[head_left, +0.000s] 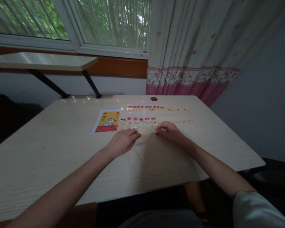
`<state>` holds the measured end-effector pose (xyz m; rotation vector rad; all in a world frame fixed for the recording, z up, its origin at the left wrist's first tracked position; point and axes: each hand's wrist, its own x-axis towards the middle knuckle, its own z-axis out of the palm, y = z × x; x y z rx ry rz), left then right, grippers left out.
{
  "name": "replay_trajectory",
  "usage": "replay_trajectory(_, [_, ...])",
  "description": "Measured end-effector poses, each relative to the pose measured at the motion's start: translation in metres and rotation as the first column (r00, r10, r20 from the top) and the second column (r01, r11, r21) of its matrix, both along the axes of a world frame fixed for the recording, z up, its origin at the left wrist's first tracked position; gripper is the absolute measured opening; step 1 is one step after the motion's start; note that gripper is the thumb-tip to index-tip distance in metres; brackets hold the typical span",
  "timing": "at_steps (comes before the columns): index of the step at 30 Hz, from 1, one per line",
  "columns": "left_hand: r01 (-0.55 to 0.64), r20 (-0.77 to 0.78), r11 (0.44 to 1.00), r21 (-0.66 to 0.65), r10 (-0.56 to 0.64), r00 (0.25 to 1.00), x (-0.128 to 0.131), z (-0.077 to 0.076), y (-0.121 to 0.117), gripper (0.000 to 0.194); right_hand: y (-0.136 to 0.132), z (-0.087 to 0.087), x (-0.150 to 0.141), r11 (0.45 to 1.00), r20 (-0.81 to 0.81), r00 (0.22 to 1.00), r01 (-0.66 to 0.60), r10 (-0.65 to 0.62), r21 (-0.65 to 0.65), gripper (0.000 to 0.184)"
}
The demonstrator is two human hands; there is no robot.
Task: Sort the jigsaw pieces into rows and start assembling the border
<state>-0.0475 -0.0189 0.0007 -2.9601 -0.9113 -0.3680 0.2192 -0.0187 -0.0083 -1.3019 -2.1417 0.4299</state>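
Yellow puzzle piece (143,135) lies on the tabletop (61,152) at frame centre, between both hands. It's just right of the left hand (123,141), the nearer one; right hand (169,131) is farther off, to its right. Piece's long axis looks left-right in frame; too small to tell which way it points. Both hands have curled fingers; can't tell if either grips anything. Puzzle rows (147,119) sit above, printed picture (108,122) upper left of the piece.
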Motion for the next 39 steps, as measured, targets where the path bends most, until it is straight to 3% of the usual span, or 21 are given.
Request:
replay_trajectory(6, [0.01,0.001,1.0,-0.001,-0.01,1.0,-0.002,-0.008,0.002,0.032,0.001,0.003,0.015,0.983,0.069,0.986,-0.14,0.149,-0.116,0.014])
replay_trajectory(39, [0.016,-0.009,0.999,-0.037,-0.016,1.0,-0.001,-0.006,0.002,0.03,-0.001,0.01,0.01,0.975,0.098,0.991,-0.071,0.094,-0.211,0.014])
